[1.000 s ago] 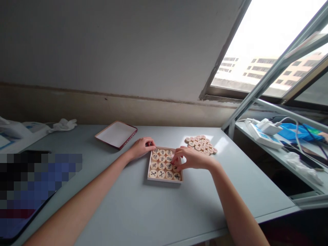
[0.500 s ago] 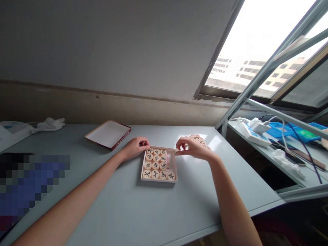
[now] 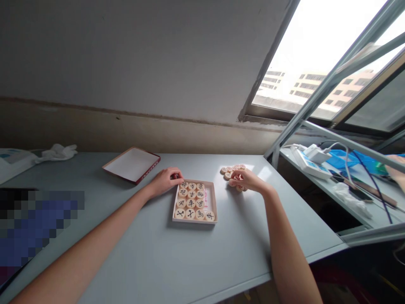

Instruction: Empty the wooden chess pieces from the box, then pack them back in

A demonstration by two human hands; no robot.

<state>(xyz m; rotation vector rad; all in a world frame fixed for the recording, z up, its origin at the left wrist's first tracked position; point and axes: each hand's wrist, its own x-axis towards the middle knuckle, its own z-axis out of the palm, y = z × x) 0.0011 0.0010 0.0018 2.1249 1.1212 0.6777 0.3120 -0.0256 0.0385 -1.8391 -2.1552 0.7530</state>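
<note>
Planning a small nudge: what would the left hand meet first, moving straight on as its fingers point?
Most likely the open box of pieces, at its far left corner; the left hand's fingertips look right at that rim, though contact is unclear.

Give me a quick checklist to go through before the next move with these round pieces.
1. Left hand at the box's far left corner: ok.
2. Seated pieces lying flat, characters up: ok.
3. Room in the box: ok, the right-hand column has only its nearest spot filled.
4. Lid apart from the box, on the desk: ok.
5. Right hand's grip on a single piece: cannot tell, the fingers are among the loose pieces.
6. All loose pieces in view: not ok, the right hand covers some.
</note>
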